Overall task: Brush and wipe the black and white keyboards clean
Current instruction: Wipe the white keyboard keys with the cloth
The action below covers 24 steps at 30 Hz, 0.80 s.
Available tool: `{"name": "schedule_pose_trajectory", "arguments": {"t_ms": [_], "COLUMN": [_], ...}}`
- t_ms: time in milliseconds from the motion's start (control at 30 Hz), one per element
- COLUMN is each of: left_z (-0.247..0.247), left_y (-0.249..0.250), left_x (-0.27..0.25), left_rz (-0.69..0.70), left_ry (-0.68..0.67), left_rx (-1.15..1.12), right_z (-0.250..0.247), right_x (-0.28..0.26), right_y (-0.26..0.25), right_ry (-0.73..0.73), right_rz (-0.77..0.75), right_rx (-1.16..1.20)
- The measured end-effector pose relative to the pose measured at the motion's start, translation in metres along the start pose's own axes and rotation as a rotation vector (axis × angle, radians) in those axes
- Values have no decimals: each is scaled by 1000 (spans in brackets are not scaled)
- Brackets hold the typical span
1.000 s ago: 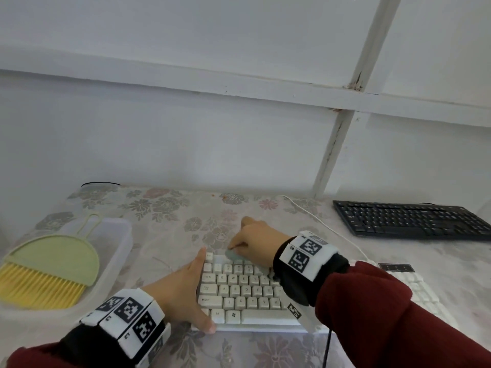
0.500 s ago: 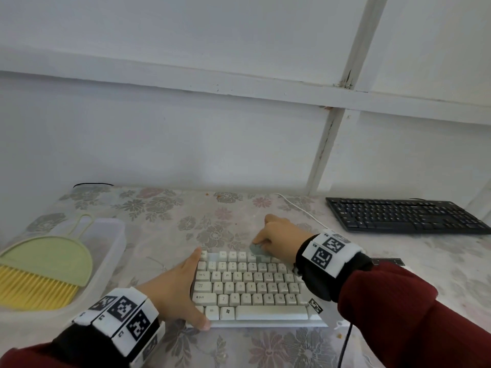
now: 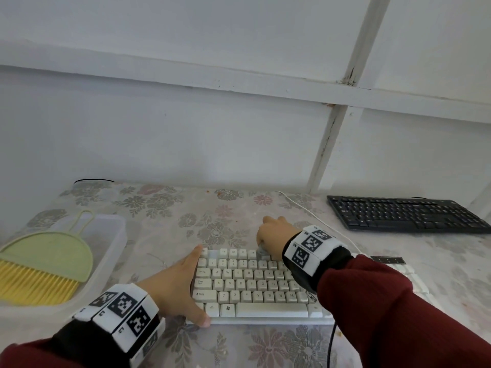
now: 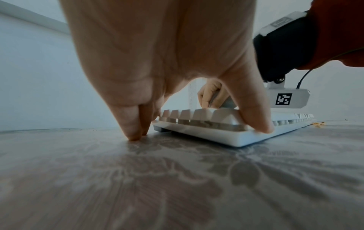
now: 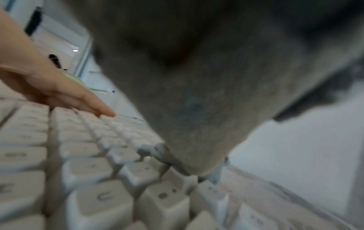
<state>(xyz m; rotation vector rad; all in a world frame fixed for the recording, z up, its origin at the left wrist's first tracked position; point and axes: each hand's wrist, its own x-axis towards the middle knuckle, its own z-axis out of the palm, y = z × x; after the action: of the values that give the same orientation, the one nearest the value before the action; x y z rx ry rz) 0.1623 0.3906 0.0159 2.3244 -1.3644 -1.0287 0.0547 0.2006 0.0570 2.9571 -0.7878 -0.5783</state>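
So the white plastic keyboard with cream keycaps [image 3: 255,285] is flat on the bench [image 3: 186,216], right between the two hands. The right hand [image 3: 273,237] is curled over a small grey wipe cloth [image 3: 261,253], pressing it down on the top row of keys near the back edge. In the right wrist view that cloth [image 5: 197,109] fills most of the shot and its tip sits on the keycaps, though it's all pretty blurry. The left hand [image 3: 175,285] isn't holding anything: fingers straight and together along the keyboard's left end, fingertips [image 4: 135,133] touching the bench just beside the back corner, thumb [image 4: 256,121] resting on the front edge of the case. A thin white cable [image 3: 313,216] runs back from behind the right hand toward the wall.

Well off to the right of the right hand, near the wall, is the flat black keyboard [image 3: 406,213], nobody touching it. Out past the left hand there's a clear plastic tub [image 3: 114,235] with a pale green hand brush with yellow bristles [image 3: 45,264] lying on it. The bench has a floral cover under a glossy clear sheet. There are a few small crumbs [image 4: 180,123] on the bench by the white keyboard's front edge, seen in the left wrist view.
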Motion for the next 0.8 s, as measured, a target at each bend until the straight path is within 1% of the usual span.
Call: {"name": "schedule_pose_trajectory", "arguments": {"t_ms": [67, 133, 200, 267, 333, 367, 433, 533, 667, 733, 800], "left_z": [0, -1, -1, -1, -1, -1, -1, -1, -1, -1, 0], "left_y": [0, -1, 0, 1, 2, 3, 2, 3, 2, 0, -1], "left_x": [0, 0, 0, -1, -1, -1, -1, -1, 0, 1, 1], "left_rz": [-4, -7, -6, -8, -14, -16, -18, -15, -16, -19, -20], "left_ry": [0, -7, -12, -17, -17, -19, -18, -11, -19, -18, -18], "left_rx": [1, -4, -12, -9, 0, 1, -6, -7, -3, -3, -4], "right_z": [-3, -8, -10, -4, 10, 15, 17, 15, 9, 6, 6], "right_x": [3, 0, -11, -24, -30, -31, -30, -24, -31, -39, -48], "right_y": [7, 16, 23, 27, 31, 35, 42, 51, 71, 78, 77], "right_ry": [9, 70, 100, 65, 56, 77, 107, 108, 163, 164, 118], "right_rz": [35, 73, 43, 4, -35, -38, -6, 71, 99, 60, 4], "right_rx": [89, 194, 268, 314, 319, 324, 333, 287, 294, 315, 290]}}
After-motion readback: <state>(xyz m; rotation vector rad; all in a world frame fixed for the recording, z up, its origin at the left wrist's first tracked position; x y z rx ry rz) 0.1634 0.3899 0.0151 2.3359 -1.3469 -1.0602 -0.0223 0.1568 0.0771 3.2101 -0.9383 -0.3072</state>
